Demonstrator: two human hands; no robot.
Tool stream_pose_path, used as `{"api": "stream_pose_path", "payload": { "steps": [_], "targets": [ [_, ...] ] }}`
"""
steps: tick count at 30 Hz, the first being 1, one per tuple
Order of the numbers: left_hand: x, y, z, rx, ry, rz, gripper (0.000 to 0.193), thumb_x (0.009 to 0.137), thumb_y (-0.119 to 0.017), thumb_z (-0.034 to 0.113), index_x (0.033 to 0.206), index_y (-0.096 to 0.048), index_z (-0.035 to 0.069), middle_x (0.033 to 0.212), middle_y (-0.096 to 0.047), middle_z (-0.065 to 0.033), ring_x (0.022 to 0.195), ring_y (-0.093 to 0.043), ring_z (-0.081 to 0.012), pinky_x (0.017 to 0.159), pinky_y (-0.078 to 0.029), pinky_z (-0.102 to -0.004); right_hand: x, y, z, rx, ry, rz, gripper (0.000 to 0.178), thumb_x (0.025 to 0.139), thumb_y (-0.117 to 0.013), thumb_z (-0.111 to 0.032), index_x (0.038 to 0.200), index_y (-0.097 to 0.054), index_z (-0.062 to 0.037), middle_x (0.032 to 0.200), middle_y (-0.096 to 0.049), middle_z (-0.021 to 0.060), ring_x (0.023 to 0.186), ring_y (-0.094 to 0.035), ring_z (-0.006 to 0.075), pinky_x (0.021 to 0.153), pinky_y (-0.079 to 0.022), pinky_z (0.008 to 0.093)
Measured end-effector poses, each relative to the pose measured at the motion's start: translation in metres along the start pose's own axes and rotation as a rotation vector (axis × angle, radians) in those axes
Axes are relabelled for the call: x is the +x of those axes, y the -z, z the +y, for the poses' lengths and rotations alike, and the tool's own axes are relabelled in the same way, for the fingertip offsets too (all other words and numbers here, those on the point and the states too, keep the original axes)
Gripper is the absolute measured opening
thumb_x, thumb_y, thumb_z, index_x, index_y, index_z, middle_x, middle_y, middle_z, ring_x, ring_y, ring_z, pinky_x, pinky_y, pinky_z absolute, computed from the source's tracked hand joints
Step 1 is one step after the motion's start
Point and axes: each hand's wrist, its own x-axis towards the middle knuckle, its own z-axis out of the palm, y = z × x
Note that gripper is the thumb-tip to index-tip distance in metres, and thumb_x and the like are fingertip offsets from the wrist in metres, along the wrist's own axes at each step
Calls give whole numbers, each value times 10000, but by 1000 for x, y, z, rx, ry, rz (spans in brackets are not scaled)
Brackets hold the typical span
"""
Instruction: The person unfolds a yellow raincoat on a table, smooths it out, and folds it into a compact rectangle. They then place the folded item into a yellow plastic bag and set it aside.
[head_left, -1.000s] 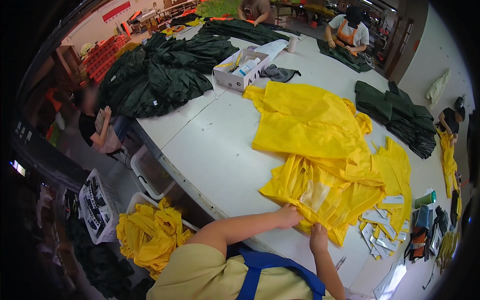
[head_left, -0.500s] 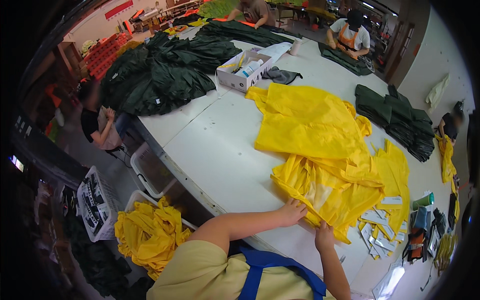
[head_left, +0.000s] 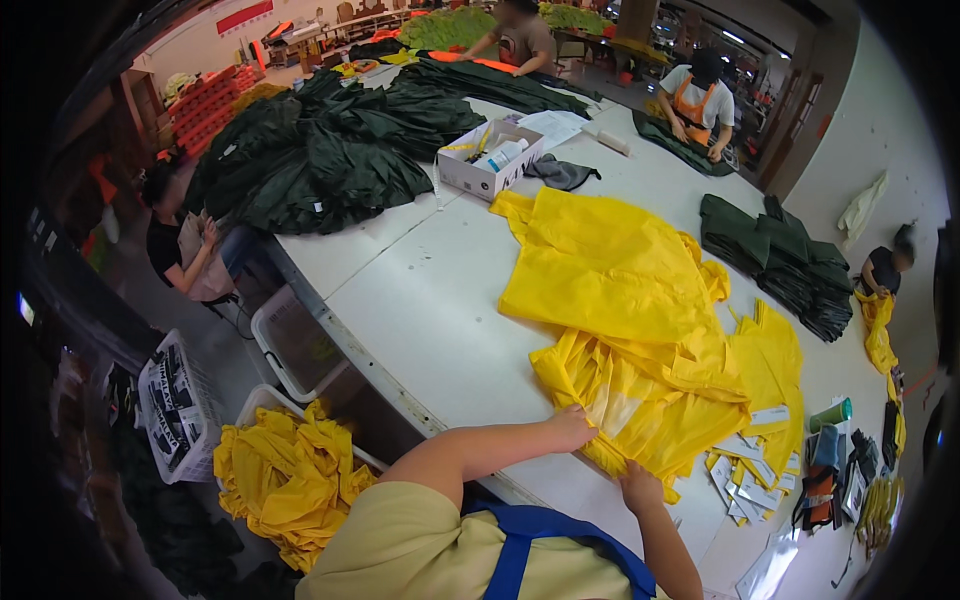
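Note:
A thin yellow garment (head_left: 620, 270) lies rumpled on the white table in front of me, its near edge partly gathered and showing a paler patch. My left hand (head_left: 572, 428) is closed on that near edge at the left, the fingers partly hidden in the cloth. Farther right along the same edge, my right hand (head_left: 641, 488) pinches the fabric. Another yellow piece (head_left: 778, 350) spreads out beside the garment on the right. White paper tags (head_left: 745, 490) are scattered over its lower part, close to my right hand.
The white table (head_left: 410, 300) carries a dark green garment heap (head_left: 330, 150), an open white box (head_left: 470, 178) and a folded green stack (head_left: 780, 255). Left of the table, a bin holds yellow cloth (head_left: 290, 480) beside a white basket (head_left: 180, 410). Several people work around.
My left hand's fingers, earlier spread over the near edge, are now curled in on it. My right hand still pinches the edge. The whole view has shifted slightly.

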Motion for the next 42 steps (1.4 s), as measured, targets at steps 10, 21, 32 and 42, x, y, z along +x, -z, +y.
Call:
{"api": "stream_pose_path", "payload": {
  "steps": [10, 21, 32, 42],
  "targets": [
    [-11, -3, 1, -70, 53, -5, 137, 794, -600, 237, 865, -647, 128, 827, -628, -141, 876, -599, -330, 766, -466, -439, 77, 90, 150, 677, 5, 419, 239, 871, -509, -149, 1081, -524, -37, 892, -634, 133, 804, -610, 265, 725, -494, 339],
    [-18, 1, -1, 12, 132, 24, 180, 823, -579, 279, 854, -655, 119, 787, -639, -123, 911, -581, -312, 809, -445, -422, -70, 276, 299, 739, -454, 913, 373, 945, -437, -346, 1145, -587, -70, 839, -607, 47, 708, -561, 114, 594, -443, 238],
    [-15, -10, 8, 59, 114, 76, 150, 796, -581, 232, 780, -686, 127, 766, -646, -64, 875, -574, -265, 804, -426, -391, -44, 129, 267, 702, -713, 565, 359, 922, -478, -329, 1139, -580, -61, 907, -612, 68, 767, -576, 157, 644, -457, 276],
    [14, -3, 23, 124, 156, -20, 112, 762, -563, 146, 800, -659, 102, 767, -656, -58, 860, -581, -227, 705, -461, -376, -68, 128, 288, 672, -729, 633, 354, 900, -515, -314, 1133, -573, -54, 970, -616, 87, 820, -590, 196, 690, -470, 311]
  ]
}}
